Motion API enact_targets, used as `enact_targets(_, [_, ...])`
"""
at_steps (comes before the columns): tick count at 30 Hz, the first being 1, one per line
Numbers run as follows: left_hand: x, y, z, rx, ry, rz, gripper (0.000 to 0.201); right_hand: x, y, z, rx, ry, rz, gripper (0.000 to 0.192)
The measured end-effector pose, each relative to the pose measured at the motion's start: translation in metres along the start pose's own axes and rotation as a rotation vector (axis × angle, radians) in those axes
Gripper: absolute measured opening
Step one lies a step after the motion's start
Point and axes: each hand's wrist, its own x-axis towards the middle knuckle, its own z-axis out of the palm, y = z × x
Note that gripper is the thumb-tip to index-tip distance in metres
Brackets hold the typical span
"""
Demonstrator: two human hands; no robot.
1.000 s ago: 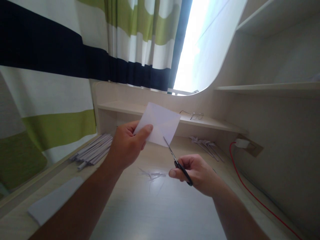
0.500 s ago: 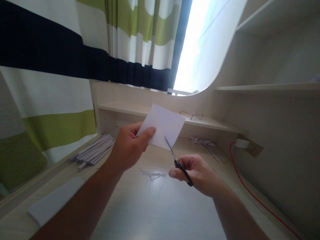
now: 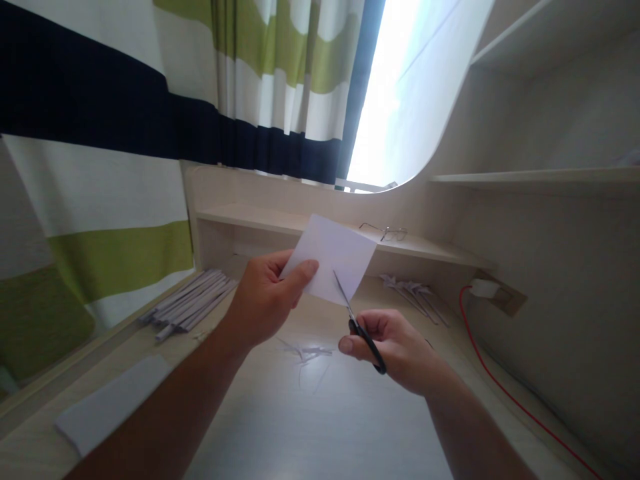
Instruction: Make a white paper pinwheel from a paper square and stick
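So we've got our left hand (image 3: 265, 300) pinching a white sheet of paper (image 3: 334, 257) by its lower left corner, thumb on the front, holding it up in the air over the desk (image 3: 325, 427). Our right hand (image 3: 395, 347) is closed around the black handles of a small pair of scissors (image 3: 357, 320), and the blades point up into the paper's bottom edge, already a little way into the sheet.

Down on the desk, right under the paper, there's a small scatter of thin paper slivers (image 3: 307, 353). Off to the left sits a bundle of rolled paper sticks (image 3: 193, 303), and nearer to us a flat white pad (image 3: 113, 403). A pair of glasses (image 3: 387, 231) rests on the low shelf behind, a few folded paper bits (image 3: 413, 290) lie below it, and a red cable (image 3: 500, 383) runs along the right side.
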Motion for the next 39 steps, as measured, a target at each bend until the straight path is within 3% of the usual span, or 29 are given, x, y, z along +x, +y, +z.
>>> enact_targets(39, [0.0044,-0.0080,0.0002,-0.011,-0.010,0.014,0.038,0.0013,-0.0009,0.0005,-0.006,0.035,0.004,0.050])
